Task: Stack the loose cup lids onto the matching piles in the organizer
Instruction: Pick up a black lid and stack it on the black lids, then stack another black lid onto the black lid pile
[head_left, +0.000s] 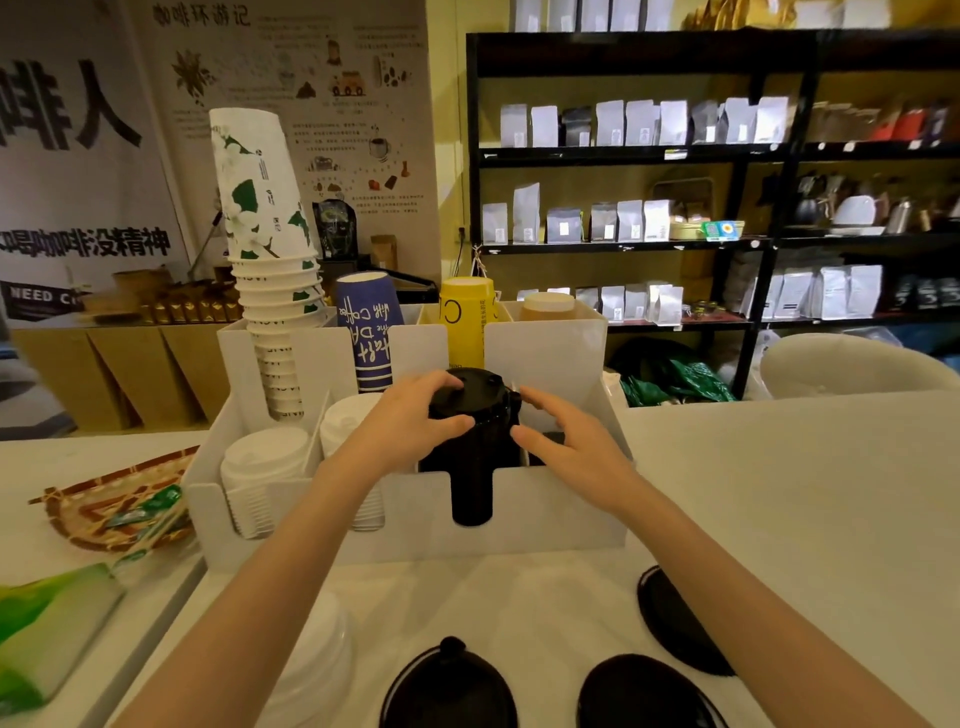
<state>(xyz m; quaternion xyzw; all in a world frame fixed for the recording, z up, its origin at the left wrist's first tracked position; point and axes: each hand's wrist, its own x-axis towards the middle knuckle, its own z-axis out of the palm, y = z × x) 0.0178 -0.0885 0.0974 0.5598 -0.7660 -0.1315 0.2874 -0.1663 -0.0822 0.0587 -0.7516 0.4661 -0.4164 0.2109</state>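
Black plastic dome lids form a tall pile (471, 447) in the third front compartment of the white plastic organizer (545, 519), and both hands are on it. The left hand (410, 423) curls over the top lid from 9 o'clock, its grip closed on the pile with the thumb against the side and the fingers (441, 382) across the crown, probably to press the newest lid down so it nests. The right hand (563, 436) sits at 3 o'clock with its fingers spread and its grip open, fingertips just beside the pile's edge; whether they touch it I cannot tell. It looks placed to steady the pile against tipping.

A slot cut in the organizer's front wall shows the black pile running down to the floor of the compartment. To the 9 o'clock side, 2 piles of white plastic lids (265, 467) fill the neighbouring compartments, so colours are kept apart by compartment.

On the white worktop (779, 493) at 6 o'clock, 3 loose black lids (449, 686) lie flat, well apart from the organizer, and a loose stack of white lids (317, 660) rests at 7 o'clock. These appear to be the remaining work, so the task seems partway through. Behind the lid compartments, paper cups (260, 208) stand upside down in stacks at 12 o'clock.
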